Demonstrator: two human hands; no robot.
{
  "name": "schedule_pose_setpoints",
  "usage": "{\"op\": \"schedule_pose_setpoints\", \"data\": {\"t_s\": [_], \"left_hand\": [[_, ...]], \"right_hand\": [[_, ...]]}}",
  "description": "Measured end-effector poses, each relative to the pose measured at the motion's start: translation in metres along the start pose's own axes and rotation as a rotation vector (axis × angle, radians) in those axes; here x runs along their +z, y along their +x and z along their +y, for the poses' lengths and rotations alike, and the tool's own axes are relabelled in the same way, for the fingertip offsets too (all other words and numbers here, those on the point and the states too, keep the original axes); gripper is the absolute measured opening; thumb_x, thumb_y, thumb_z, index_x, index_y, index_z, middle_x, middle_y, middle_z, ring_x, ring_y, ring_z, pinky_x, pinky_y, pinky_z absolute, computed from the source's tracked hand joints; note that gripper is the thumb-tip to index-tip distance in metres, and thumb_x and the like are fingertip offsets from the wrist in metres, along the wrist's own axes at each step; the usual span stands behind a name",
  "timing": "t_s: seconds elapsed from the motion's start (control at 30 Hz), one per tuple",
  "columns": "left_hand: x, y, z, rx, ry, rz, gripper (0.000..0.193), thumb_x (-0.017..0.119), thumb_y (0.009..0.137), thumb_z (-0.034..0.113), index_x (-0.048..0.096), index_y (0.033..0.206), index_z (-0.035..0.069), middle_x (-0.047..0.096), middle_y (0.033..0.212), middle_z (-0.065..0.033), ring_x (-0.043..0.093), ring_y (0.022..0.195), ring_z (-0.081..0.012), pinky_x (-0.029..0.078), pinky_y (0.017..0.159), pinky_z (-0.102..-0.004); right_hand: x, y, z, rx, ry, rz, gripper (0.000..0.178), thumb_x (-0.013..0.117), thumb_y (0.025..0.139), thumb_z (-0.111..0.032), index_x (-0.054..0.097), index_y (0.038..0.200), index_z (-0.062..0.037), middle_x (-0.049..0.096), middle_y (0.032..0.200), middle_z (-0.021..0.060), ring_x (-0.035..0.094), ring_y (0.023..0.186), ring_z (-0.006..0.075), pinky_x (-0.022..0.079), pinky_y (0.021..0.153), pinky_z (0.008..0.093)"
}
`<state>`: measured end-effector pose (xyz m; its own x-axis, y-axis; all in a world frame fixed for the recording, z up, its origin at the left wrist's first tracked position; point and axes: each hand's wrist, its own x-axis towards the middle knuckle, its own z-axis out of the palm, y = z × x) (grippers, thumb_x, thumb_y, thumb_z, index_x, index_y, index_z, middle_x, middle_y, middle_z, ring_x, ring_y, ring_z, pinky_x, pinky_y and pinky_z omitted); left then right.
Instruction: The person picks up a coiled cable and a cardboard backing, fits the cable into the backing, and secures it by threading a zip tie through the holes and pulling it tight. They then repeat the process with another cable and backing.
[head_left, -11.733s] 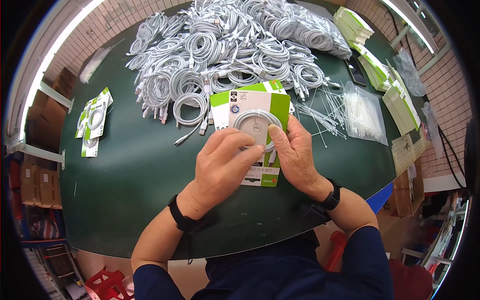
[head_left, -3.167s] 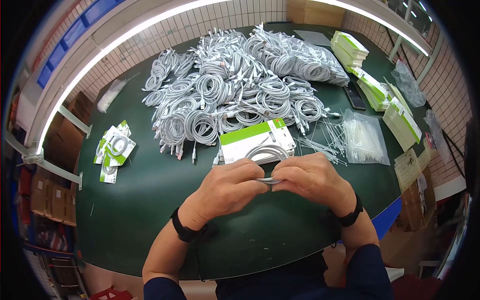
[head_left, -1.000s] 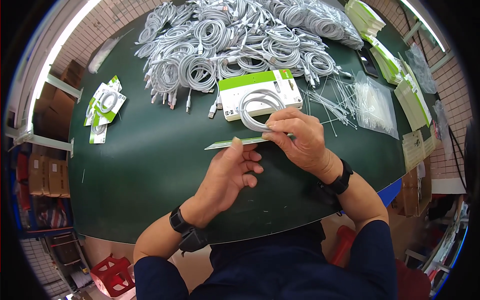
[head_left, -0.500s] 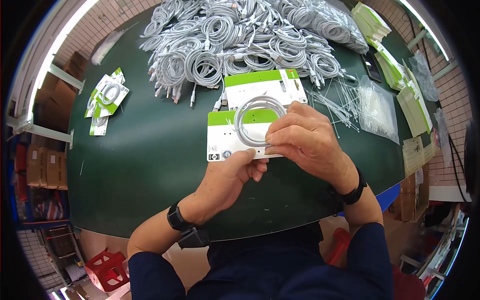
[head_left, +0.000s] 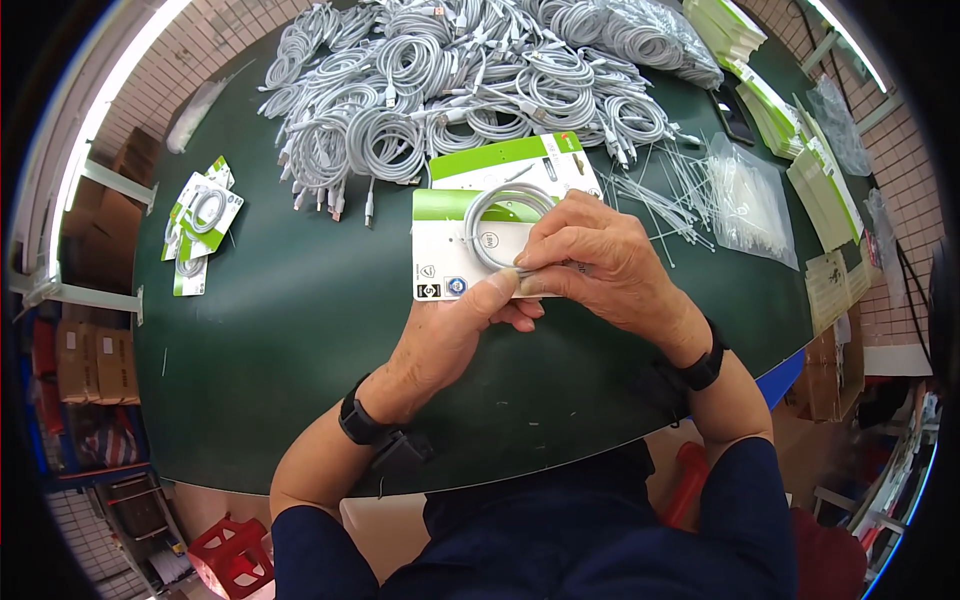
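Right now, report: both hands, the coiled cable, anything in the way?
Left hand gripping white-and-green card. Right hand pinching coiled cable over it. Close by: card stack just beyond, loose cable ties to the right.

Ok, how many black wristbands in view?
2: one wristband at the left hand, a second wristband at the right hand. No others show.

Red stool [head_left: 232, 553] lower left; cardboard boxes [head_left: 78, 364] left; dark phone [head_left: 734, 115] upper right
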<state>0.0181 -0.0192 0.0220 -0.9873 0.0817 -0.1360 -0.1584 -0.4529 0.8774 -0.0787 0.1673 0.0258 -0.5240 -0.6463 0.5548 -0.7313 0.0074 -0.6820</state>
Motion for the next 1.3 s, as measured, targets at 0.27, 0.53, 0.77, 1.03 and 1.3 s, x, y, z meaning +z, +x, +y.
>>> {"op": "schedule_pose_setpoints", "data": {"t_s": [0.27, 0.53, 0.77, 1.03, 1.3], "left_hand": [[-0.003, 0.013, -0.009, 0.018, 0.050, 0.133, 0.038, 0.064, 0.102, 0.025, 0.055, 0.127, -0.001, 0.067, 0.093, -0.0103, 0.065, 0.062, -0.0127, 0.048, 0.042, -0.0220], [-0.001, 0.013, -0.012, 0.073, 0.092, 0.248, 0.038, 0.060, 0.101, 0.022, 0.051, 0.131, 0.001, 0.064, 0.096, -0.0086, 0.060, 0.058, -0.0082, 0.043, 0.037, -0.0206], [-0.003, 0.014, -0.013, 0.079, 0.155, 0.271, 0.036, 0.058, 0.100, 0.022, 0.053, 0.127, -0.001, 0.064, 0.098, -0.0080, 0.059, 0.059, -0.0080, 0.044, 0.039, -0.0216], [-0.002, 0.013, -0.006, 0.032, 0.244, 0.285, 0.034, 0.058, 0.099, 0.024, 0.058, 0.120, -0.003, 0.064, 0.091, -0.0069, 0.058, 0.056, -0.0091, 0.045, 0.043, -0.0243], [0.000, 0.012, -0.002, -0.023, 0.157, 0.244, 0.033, 0.059, 0.099, 0.024, 0.058, 0.118, -0.003, 0.064, 0.088, -0.0067, 0.057, 0.054, -0.0092, 0.044, 0.040, -0.0234]], "right_hand": [[0.012, -0.003, 0.001, 0.038, 0.034, 0.002, 0.026, 0.088, 0.073, -0.004, 0.076, 0.096, -0.0056, 0.071, 0.094, 0.0053, 0.066, 0.086, 0.0200, 0.054, 0.072, 0.0319], [0.013, -0.004, -0.003, 0.103, 0.054, -0.068, 0.029, 0.087, 0.073, -0.002, 0.077, 0.101, -0.0050, 0.072, 0.096, 0.0063, 0.068, 0.086, 0.0187, 0.055, 0.072, 0.0298], [0.012, -0.003, -0.006, 0.164, 0.029, -0.132, 0.030, 0.085, 0.074, 0.000, 0.076, 0.102, -0.0038, 0.072, 0.098, 0.0072, 0.069, 0.084, 0.0173, 0.056, 0.072, 0.0279], [0.012, -0.004, -0.009, 0.367, 0.205, -0.175, 0.024, 0.078, 0.081, 0.001, 0.073, 0.105, -0.0009, 0.070, 0.097, 0.0071, 0.067, 0.082, 0.0160, 0.054, 0.072, 0.0273], [0.011, -0.004, -0.014, 0.389, 0.170, -0.184, 0.025, 0.073, 0.082, 0.000, 0.070, 0.106, 0.0011, 0.070, 0.096, 0.0078, 0.067, 0.085, 0.0174, 0.052, 0.078, 0.0291]]}}
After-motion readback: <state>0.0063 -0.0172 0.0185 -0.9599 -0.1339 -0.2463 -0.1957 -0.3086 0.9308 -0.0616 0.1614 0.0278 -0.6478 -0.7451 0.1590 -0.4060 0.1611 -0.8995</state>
